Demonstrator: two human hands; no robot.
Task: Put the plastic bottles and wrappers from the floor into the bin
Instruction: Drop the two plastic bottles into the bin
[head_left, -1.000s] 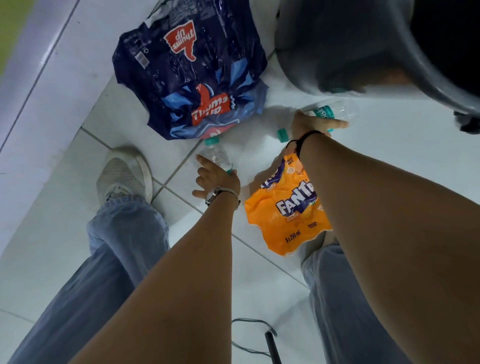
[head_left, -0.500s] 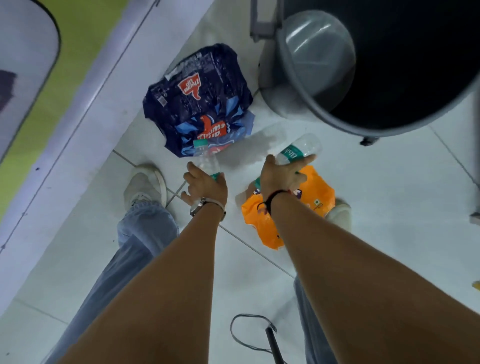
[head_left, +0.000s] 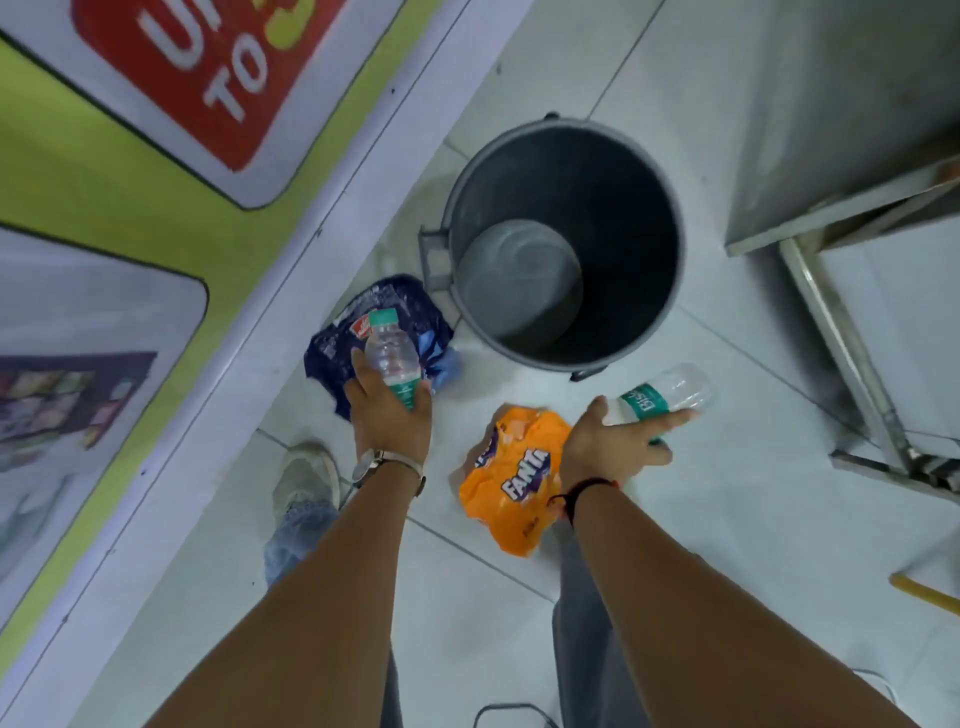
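Observation:
My left hand (head_left: 390, 422) grips a clear plastic bottle (head_left: 390, 353) with a green cap, held upright above the dark blue Thums Up wrapper (head_left: 332, 358) on the floor. My right hand (head_left: 613, 441) holds a second clear bottle (head_left: 665, 396) with a green label, lying sideways, to the right of the orange Fanta wrapper (head_left: 514, 478) on the tiles. The grey round bin (head_left: 660, 291) stands open just beyond both hands, with nothing visible inside.
A yellow-green wall with posters (head_left: 130, 171) runs along the left. A metal cabinet and frame (head_left: 852, 291) stand at the right. My shoe (head_left: 304, 480) and jeans are below the hands. A black cable (head_left: 511, 712) lies on the floor near the bottom.
Both hands have lifted their bottles off the floor and risen. The view has pulled back and up, so the whole bin now shows.

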